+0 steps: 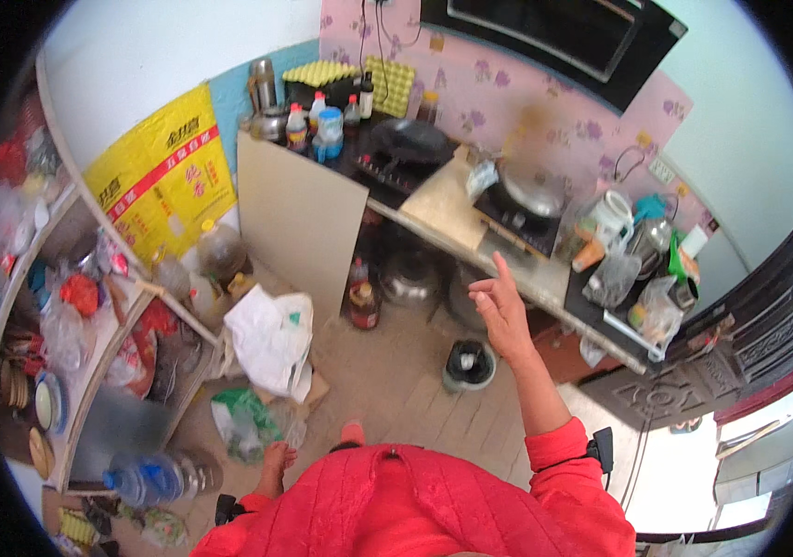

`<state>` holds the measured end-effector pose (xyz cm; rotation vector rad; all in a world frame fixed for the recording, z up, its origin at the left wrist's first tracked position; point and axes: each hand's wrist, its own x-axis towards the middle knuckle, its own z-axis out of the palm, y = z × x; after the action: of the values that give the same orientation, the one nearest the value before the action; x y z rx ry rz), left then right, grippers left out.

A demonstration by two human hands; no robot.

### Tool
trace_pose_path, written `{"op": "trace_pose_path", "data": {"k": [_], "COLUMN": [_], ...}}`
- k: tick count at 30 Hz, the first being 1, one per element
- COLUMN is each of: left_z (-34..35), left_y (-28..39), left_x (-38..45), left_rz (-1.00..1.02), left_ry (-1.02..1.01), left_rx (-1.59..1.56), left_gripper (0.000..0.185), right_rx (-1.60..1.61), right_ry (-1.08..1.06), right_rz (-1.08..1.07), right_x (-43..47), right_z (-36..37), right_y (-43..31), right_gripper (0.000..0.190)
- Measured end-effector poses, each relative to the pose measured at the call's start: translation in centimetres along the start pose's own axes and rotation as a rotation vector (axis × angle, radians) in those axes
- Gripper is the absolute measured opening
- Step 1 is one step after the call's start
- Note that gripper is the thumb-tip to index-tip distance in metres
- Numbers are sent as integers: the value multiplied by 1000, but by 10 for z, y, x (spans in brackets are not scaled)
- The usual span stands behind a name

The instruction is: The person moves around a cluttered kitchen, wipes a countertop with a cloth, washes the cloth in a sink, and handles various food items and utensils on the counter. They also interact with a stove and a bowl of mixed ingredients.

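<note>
My right hand (502, 306) is raised in front of me with its fingers apart, and nothing is in it. In the picture it overlaps the front edge of the countertop (463, 245); whether it touches the edge I cannot tell. A lidded wok (536, 189) sits on the cooktop beyond it, with a pair of chopsticks (513, 235) lying in front. Below the hand, a small bin (469, 376) lined with a black bag stands on the floor. Down at my side hangs my left hand (279, 457), empty, its fingers loosely spread, nearest to a green and white plastic bag (247, 421).
A black pan (410, 141) rests on another cooktop, with several bottles (297, 127) to its left. Bagged items and a white jug (611, 216) crowd the counter's right end. Cluttered shelves (100, 334), a large water bottle (160, 479) and white sacks (271, 341) line the left side.
</note>
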<state>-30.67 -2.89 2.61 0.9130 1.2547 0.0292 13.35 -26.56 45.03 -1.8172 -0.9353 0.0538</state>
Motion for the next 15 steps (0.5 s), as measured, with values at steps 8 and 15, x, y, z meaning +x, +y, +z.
{"op": "trace_pose_path", "data": {"k": [8,15], "left_z": [71,95], "left_y": [137,152], "left_x": [109,189], "left_rz": [151,167], "left_ry": [-48,-28], "left_rx": [-10,215], "left_gripper": [22,22], "right_rx": [-506,-722], "right_ry": [270,468], "right_rz": [-392,-593], "right_x": [232,421], "right_z": [-54,-125], "right_y": [-1,34], "right_gripper": [12,13]}}
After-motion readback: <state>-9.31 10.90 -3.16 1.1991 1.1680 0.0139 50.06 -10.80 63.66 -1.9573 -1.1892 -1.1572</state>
